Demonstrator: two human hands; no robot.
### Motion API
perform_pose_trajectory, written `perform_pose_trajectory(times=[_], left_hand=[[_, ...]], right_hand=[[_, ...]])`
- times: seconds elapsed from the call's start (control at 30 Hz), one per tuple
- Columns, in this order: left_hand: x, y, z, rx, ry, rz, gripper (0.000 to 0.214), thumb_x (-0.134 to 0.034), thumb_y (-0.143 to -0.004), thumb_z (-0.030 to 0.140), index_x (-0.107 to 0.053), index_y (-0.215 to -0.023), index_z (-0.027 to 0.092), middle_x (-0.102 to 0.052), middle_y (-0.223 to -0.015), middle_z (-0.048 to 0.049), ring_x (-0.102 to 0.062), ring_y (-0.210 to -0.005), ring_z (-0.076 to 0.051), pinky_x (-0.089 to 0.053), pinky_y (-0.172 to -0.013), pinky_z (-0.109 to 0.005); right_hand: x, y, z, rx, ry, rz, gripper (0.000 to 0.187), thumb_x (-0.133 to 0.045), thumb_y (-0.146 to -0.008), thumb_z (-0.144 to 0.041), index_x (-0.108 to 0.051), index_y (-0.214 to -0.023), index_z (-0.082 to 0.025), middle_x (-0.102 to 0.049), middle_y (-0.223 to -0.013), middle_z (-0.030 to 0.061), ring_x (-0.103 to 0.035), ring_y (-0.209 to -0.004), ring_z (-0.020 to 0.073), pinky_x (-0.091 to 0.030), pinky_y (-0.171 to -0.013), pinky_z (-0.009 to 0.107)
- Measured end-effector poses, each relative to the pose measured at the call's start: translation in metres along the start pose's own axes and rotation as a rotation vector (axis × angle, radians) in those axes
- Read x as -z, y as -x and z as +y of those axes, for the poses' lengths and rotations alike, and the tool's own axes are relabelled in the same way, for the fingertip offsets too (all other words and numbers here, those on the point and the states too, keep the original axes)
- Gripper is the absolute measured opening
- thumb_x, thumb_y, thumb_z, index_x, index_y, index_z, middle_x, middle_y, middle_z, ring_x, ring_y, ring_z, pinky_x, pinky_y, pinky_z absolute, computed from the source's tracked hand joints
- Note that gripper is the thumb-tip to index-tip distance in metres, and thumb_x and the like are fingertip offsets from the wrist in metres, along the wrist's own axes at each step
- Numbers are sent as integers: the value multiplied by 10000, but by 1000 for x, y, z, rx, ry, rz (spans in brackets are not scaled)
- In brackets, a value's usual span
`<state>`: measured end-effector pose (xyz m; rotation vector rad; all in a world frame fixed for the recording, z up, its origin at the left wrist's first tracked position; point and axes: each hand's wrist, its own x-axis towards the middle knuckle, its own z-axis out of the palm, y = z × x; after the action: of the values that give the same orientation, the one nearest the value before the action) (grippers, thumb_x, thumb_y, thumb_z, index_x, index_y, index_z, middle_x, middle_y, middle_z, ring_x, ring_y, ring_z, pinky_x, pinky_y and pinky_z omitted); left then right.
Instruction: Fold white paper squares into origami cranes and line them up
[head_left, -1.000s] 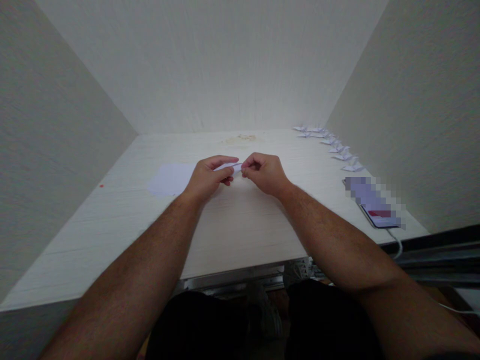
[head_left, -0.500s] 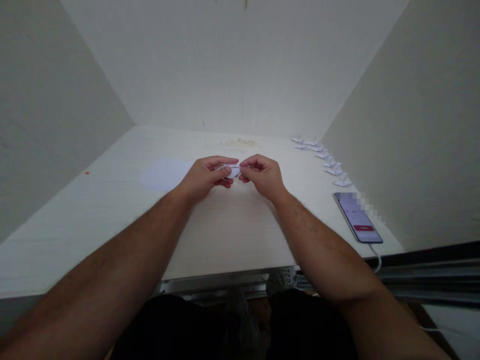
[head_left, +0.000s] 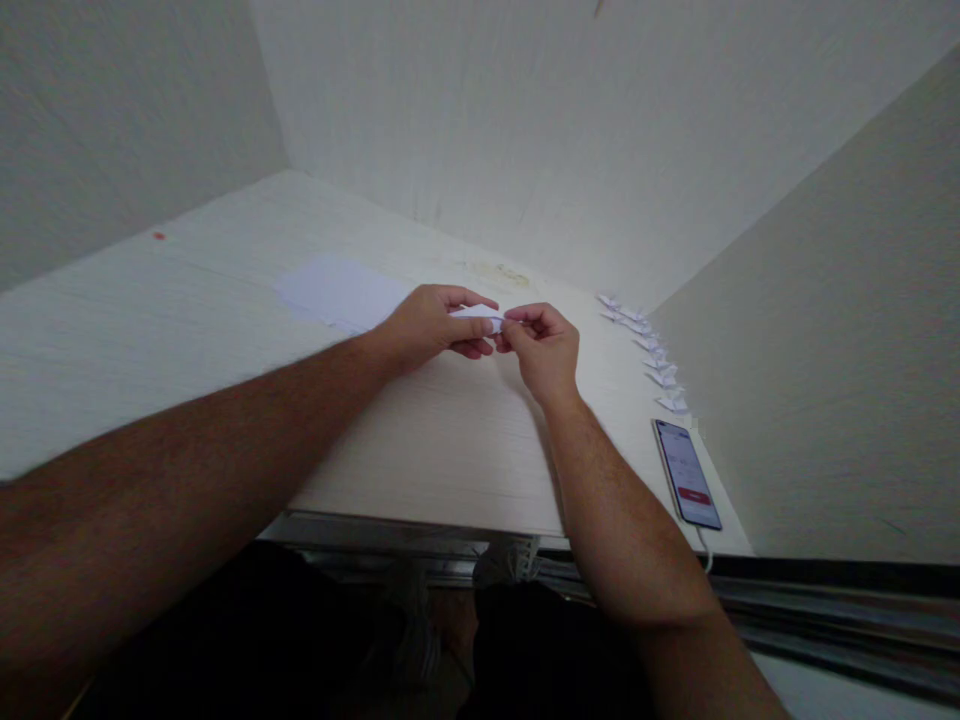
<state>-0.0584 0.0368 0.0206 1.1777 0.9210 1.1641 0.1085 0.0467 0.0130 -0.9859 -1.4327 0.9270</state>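
Note:
A small folded piece of white paper (head_left: 480, 314) is held between my two hands above the table. My left hand (head_left: 442, 322) grips its left part, thumb on the near side and fingers behind. With thumb and fingertips, my right hand (head_left: 546, 345) pinches the right end. Fingers cover much of the paper, so its full shape is hidden. Beyond my left wrist lies a stack of white paper sheets (head_left: 337, 290), flat on the table.
Several folded white paper cranes (head_left: 661, 375) stand in a row along the right wall (head_left: 817, 330). Nearer to me, a phone (head_left: 687, 474) with a lit screen and a white cable lies by the right front edge of the white table (head_left: 427, 460). Walls enclose the back and sides.
The camera view has tilted and turned, so the table and walls appear rotated. Both hands keep hold of the folded paper, and more of its white surface shows above my left thumb.

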Motion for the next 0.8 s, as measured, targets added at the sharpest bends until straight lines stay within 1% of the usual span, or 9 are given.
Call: perform_pose_trajectory(times=[0.13, 0.3, 0.47, 0.63, 0.7, 0.8], left_hand=[[0, 3, 2, -2, 6, -30, 405, -852, -716, 215, -719, -1082, 104, -760, -792, -115, -741, -683, -208, -620, -662, -336], [1, 3, 1, 8, 50, -35, 368, -835, -723, 212, -718, -1054, 101, -758, -790, -110, -744, -704, -211, -619, -673, -333], [-1, 1, -3, 29, 75, 0, 322, -790, -720, 142, -726, -1034, 99, -760, -795, -104, -743, -707, -203, -611, -660, -312], [-2, -2, -7, 12, 87, 45, 274, -752, -721, 85, -729, -994, 96, -769, -887, -114, -748, -750, -187, -607, -675, -284], [-1, -3, -8, -16, 89, 50, 255, -753, -726, 85, -725, -979, 100, -768, -896, -110, -746, -754, -181, -610, -684, -287], [0, -4, -9, -38, 103, 60, 219, -777, -720, 101, -713, -930, 107, -762, -869, -98, -742, -730, -173, -608, -668, -281]], right_hand=[[1, 0, -2, -30, -88, -8, 118, -725, -708, -259, -640, -769, -206, -683, -621, -37, -658, -554, 112, -576, -589, 260], [3, 0, -1, -46, -90, -30, 127, -731, -701, -259, -648, -773, -196, -698, -656, -23, -675, -579, 117, -589, -613, 275], [1, -1, 2, -28, -54, 2, 127, -718, -686, -234, -625, -767, -203, -667, -625, -39, -653, -562, 113, -568, -594, 266], [0, -3, 2, -23, -73, 36, 222, -743, -660, -226, -614, -840, -213, -698, -747, -26, -633, -586, 104, -564, -583, 264], [0, -3, 2, -29, -65, 35, 247, -767, -665, -259, -625, -860, -212, -684, -731, -30, -622, -581, 104, -563, -581, 266], [1, -2, 3, -34, -58, 30, 226, -777, -678, -297, -649, -838, -202, -657, -663, -36, -596, -541, 98, -545, -554, 261]])
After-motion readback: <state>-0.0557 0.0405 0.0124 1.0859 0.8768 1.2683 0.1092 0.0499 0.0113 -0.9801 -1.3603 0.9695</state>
